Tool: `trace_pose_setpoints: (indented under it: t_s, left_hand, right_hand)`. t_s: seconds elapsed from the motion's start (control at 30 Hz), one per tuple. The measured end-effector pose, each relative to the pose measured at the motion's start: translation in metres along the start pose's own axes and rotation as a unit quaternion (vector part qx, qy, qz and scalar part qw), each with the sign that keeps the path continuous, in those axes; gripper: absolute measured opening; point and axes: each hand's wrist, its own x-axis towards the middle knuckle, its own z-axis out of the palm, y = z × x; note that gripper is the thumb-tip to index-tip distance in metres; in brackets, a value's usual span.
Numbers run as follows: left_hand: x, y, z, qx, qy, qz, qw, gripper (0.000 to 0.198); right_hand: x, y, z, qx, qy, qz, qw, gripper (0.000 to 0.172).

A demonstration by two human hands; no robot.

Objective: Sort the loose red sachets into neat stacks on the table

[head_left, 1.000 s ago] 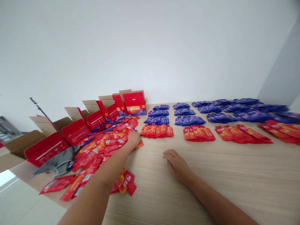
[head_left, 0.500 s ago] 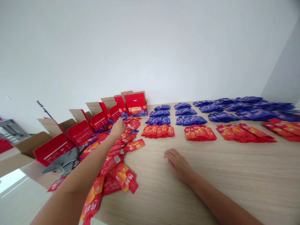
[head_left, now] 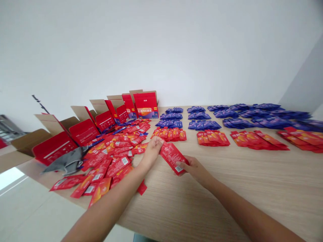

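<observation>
Between my two hands a red pouch (head_left: 173,155) is held tilted above the table, its printed back with a barcode facing me. My left hand (head_left: 152,148) pinches the pouch's narrow upper-left end. The lower right end is gripped by my right hand (head_left: 193,167), thumb on top near the barcode. Under and beyond my left forearm spreads a loose heap of red pouches (head_left: 123,163), with a few blue ones among them. A row of red pouch stacks lies beyond my hands, the nearest being a fanned stack (head_left: 169,134).
Open red cartons (head_left: 84,132) line the table's left and back edge. A grey cloth item with straps (head_left: 67,161) lies before them. Several blue pouch stacks (head_left: 205,125) stand in rows at the back, near the wall. Further red stacks (head_left: 213,137) continue to the right.
My left hand has come back from the heap toward the middle with a red pouch. My right hand, earlier resting near the table with nothing in it, now grips the pouch's other end.
</observation>
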Motion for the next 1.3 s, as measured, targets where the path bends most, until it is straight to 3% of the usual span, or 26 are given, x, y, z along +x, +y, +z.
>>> trace_pose_setpoints:
  t_s: [0.13, 0.23, 0.33, 0.43, 0.5, 0.57, 0.63, 0.7, 0.77, 0.87, 0.97, 1.13, 1.23, 1.3]
  left_hand:
    - [-0.013, -0.020, 0.034, -0.108, 0.018, -0.058, 0.992, 0.019]
    - [-0.012, -0.036, 0.043, -0.135, 0.007, -0.087, 0.987, 0.023]
    - [0.000, -0.050, 0.028, -0.080, -0.032, -0.078, 0.993, 0.019]
    - [0.020, -0.059, -0.008, 0.133, -0.010, -0.010, 0.991, 0.010]
    - [0.033, -0.062, -0.035, 0.341, -0.001, 0.026, 0.940, 0.025]
    - [0.042, -0.065, -0.056, 0.531, -0.034, 0.024, 0.846, 0.047]
    - [0.046, -0.068, -0.067, 0.630, -0.065, 0.009, 0.774, 0.058]
    - [0.046, -0.071, -0.069, 0.659, -0.078, 0.002, 0.748, 0.059]
    - [0.043, -0.072, -0.066, 0.670, -0.082, 0.006, 0.738, 0.057]
    - [0.033, -0.069, -0.059, 0.687, -0.091, 0.018, 0.721, 0.056]
    - [0.016, -0.061, -0.054, 0.694, -0.096, 0.060, 0.711, 0.049]
    - [-0.024, -0.033, -0.030, 0.616, -0.139, 0.262, 0.730, 0.042]
    - [-0.050, -0.014, -0.002, 0.531, -0.194, 0.380, 0.732, 0.046]
    - [-0.061, -0.005, 0.017, 0.490, -0.226, 0.429, 0.724, 0.048]
  right_hand:
    - [-0.017, 0.004, -0.019, 0.058, 0.012, 0.045, 0.997, 0.049]
    - [-0.027, 0.012, -0.034, 0.054, 0.041, 0.058, 0.996, 0.051]
    - [-0.037, 0.012, -0.045, -0.014, 0.068, 0.072, 0.995, 0.049]
    - [-0.044, 0.006, -0.056, -0.169, 0.106, 0.034, 0.979, 0.042]
    - [-0.048, 0.004, -0.062, -0.325, 0.141, -0.024, 0.935, 0.037]
    - [-0.050, 0.005, -0.064, -0.480, 0.161, -0.083, 0.858, 0.036]
    - [-0.051, 0.009, -0.062, -0.590, 0.154, -0.118, 0.784, 0.046]
    - [-0.052, 0.012, -0.055, -0.650, 0.123, -0.125, 0.739, 0.051]
    - [-0.054, 0.012, -0.047, -0.671, 0.073, -0.116, 0.729, 0.046]
    - [-0.057, 0.007, -0.038, -0.647, 0.020, -0.093, 0.757, 0.033]
    - [-0.058, 0.002, -0.037, -0.588, 0.042, -0.090, 0.803, 0.036]
    - [-0.051, 0.000, -0.041, -0.364, 0.112, -0.055, 0.923, 0.042]
    - [-0.049, 0.003, -0.035, -0.163, 0.034, 0.005, 0.986, 0.050]
    - [-0.049, 0.006, -0.029, -0.060, -0.034, 0.046, 0.997, 0.050]
